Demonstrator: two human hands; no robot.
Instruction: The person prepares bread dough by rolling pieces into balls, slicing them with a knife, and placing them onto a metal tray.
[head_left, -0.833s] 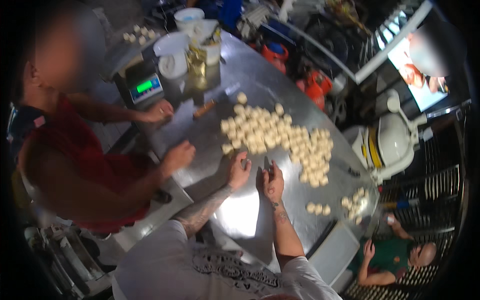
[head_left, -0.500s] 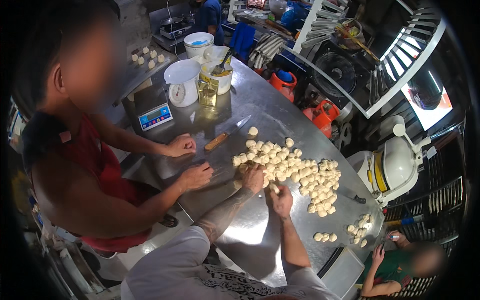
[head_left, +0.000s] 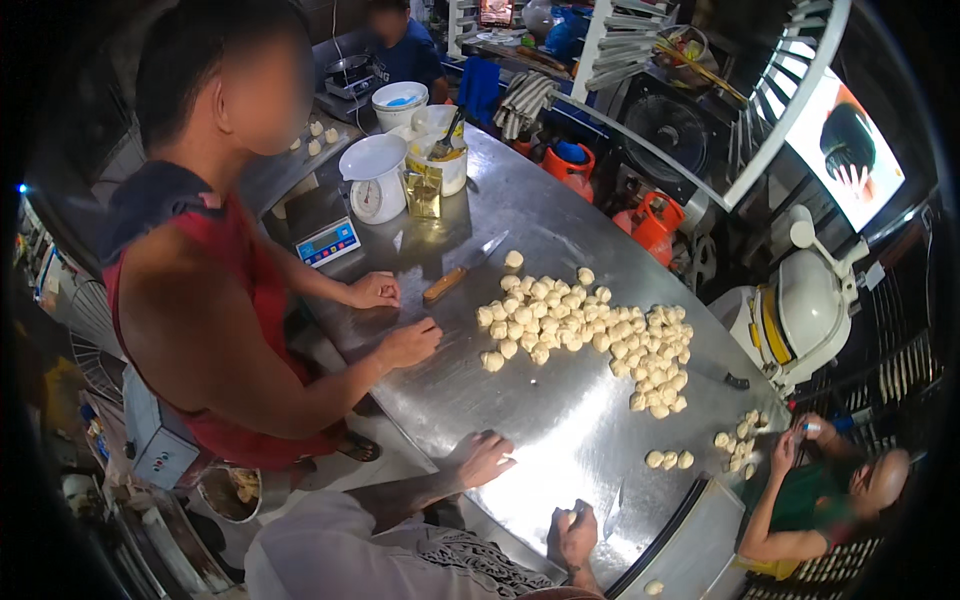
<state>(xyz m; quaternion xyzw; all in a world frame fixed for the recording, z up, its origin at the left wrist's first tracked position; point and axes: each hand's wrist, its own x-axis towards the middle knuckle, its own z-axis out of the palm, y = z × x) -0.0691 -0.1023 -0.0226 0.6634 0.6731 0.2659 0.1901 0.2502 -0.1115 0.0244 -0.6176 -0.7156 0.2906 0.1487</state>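
Note:
Near the front edge of the steel table (head_left: 560, 400), my left hand (head_left: 484, 460) is curled low over the surface, with a pale bit of dough showing at its fingertips. Farther right, my right hand (head_left: 575, 540) is closed round a dough ball, its pale top showing between thumb and fingers. Beyond both hands spreads a large cluster of round dough balls (head_left: 560, 315), apart from them. Three dough balls (head_left: 669, 460) lie in a row at the right, beside another small group (head_left: 738, 440). A knife (head_left: 445, 285) with a wooden handle rests left of the cluster.
A person in red (head_left: 230, 310) stands at the left, both hands on the table. Behind are a digital scale (head_left: 328, 242), a white dial scale (head_left: 375, 180), a gold packet (head_left: 424, 192) and tubs. A mixer (head_left: 800, 310) and a person in green (head_left: 840, 490) are at right.
Both my hands have drawn back from the dough cluster toward the table's near edge, apart from each other. The view has shifted slightly. The person in red keeps both hands on the table.

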